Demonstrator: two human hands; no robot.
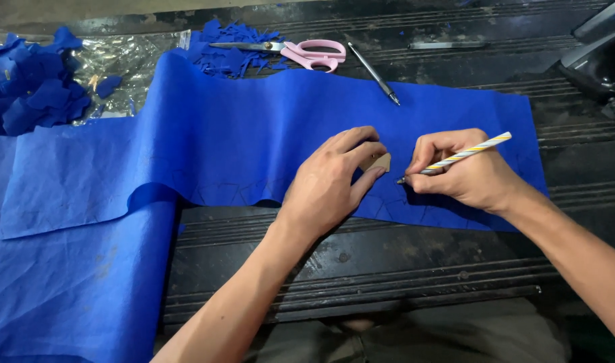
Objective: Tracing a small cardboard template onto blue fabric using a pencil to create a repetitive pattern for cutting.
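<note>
Left hand (pixel 331 178) pins a small template (pixel 379 162) on blue fabric (pixel 254 134) while right hand (pixel 465 171) grips a striped pencil (pixel 462 156) (many outlines drawn, much fabric unmarked).

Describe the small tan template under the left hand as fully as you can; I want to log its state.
The tan template is a small, flat piece, cardboard by its look, mostly hidden: only one pointed corner shows. It lies flat on the blue fabric, pinned by the left hand, whose fingers and thumb press on it. The tip of the striped pencil in the right hand sits just beside its edge.
</note>
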